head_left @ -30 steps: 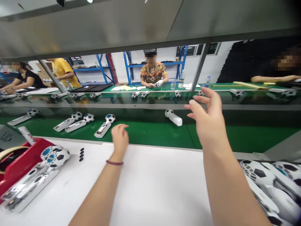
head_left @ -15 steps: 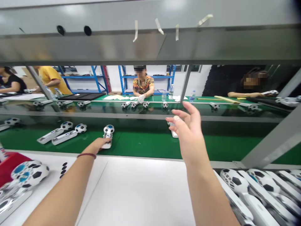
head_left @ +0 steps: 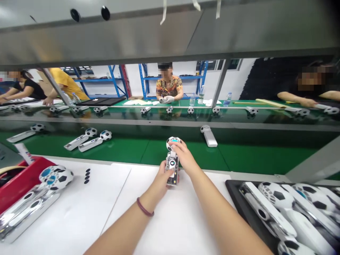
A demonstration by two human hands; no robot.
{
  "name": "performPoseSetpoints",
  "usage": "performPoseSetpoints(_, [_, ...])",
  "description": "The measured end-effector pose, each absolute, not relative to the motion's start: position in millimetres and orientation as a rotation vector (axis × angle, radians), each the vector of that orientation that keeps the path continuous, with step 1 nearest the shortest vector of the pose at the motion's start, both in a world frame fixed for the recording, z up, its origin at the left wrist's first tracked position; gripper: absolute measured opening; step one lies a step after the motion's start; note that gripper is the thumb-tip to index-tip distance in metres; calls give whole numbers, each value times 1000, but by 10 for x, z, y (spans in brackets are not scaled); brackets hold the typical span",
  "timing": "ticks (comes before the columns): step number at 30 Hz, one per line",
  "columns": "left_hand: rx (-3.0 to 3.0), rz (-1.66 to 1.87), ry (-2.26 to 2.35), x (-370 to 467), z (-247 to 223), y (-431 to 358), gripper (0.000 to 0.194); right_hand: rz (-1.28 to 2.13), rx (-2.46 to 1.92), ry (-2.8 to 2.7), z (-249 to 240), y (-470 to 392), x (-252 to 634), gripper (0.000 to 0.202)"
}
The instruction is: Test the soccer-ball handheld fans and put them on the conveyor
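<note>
A white handheld device with a black-and-white football-shaped head [head_left: 174,141] is held upright over the front edge of the green conveyor. My left hand [head_left: 163,175], with a dark red band on the wrist, wraps its handle [head_left: 172,163], thumb on the front. The handle's front shows its inner parts and a round dark spot. My right hand [head_left: 185,157] is closed on the football head, its fingers lying across the front of the ball. A similar device [head_left: 209,136] lies back-up on the conveyor to the right.
More football-headed devices lie on the green conveyor [head_left: 127,148] at left. A black tray [head_left: 233,191] at right holds several. A red bin [head_left: 29,177], further devices [head_left: 57,177] and black oval pieces [head_left: 87,176] occupy the left. A grey post rises at right. Co-workers sit across the line.
My left hand has brought the device from the left part of the conveyor to the middle, nearer me. My right hand, raised and empty before, has come down onto its football head.
</note>
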State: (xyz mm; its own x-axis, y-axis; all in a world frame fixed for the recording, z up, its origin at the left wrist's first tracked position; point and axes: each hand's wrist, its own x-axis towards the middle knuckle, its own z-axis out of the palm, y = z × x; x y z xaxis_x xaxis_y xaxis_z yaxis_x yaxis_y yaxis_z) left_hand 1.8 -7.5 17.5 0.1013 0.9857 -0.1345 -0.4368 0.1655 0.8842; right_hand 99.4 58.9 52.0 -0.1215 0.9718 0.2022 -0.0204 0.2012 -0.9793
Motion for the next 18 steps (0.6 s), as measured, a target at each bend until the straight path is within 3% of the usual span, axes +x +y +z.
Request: performPoseSetpoints(18, [831,1147,966,-32,275,-104,48,1119,-914,-1390,621,513,951,21])
